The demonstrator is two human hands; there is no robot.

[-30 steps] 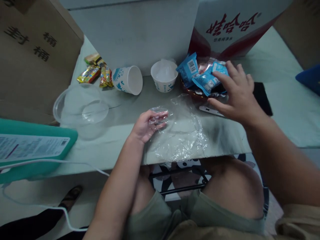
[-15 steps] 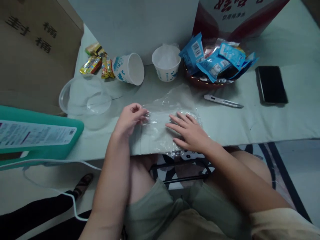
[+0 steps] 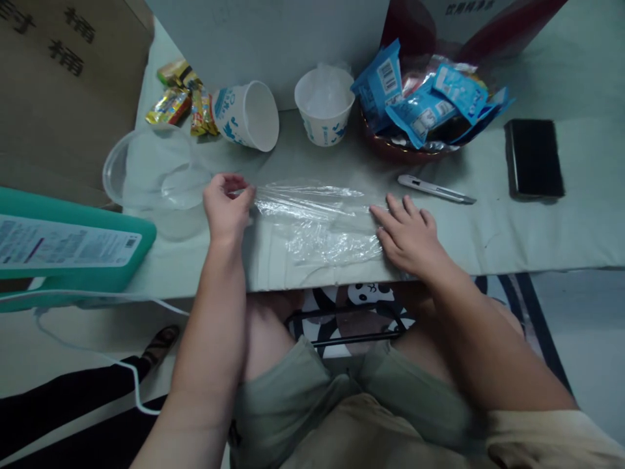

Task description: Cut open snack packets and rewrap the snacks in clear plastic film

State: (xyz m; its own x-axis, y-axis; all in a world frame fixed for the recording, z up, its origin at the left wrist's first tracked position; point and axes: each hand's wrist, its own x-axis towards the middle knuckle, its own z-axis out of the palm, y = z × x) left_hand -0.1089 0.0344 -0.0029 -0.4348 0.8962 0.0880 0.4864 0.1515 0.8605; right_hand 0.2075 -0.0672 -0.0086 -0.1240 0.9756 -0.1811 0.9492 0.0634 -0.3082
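Observation:
A clear plastic bag (image 3: 317,221) lies stretched flat on the pale green table (image 3: 512,228) in front of me. My left hand (image 3: 225,207) pinches the bag's left end, fingers closed on the film. My right hand (image 3: 410,234) lies flat with fingers spread, pressing the bag's right end onto the table near its front edge. A silver utility knife (image 3: 433,189) rests just beyond my right hand.
A bowl of blue snack packets (image 3: 420,107), two paper cups (image 3: 249,116) (image 3: 325,107), gold candy wrappers (image 3: 183,107), a clear plastic tub (image 3: 156,172) and a black phone (image 3: 533,158) sit around. A teal box (image 3: 68,244) lies left; cardboard boxes stand behind.
My right hand came back from the snack bowl onto the bag and slid right. My left hand pulled the bag's end left, so the film is drawn out flat.

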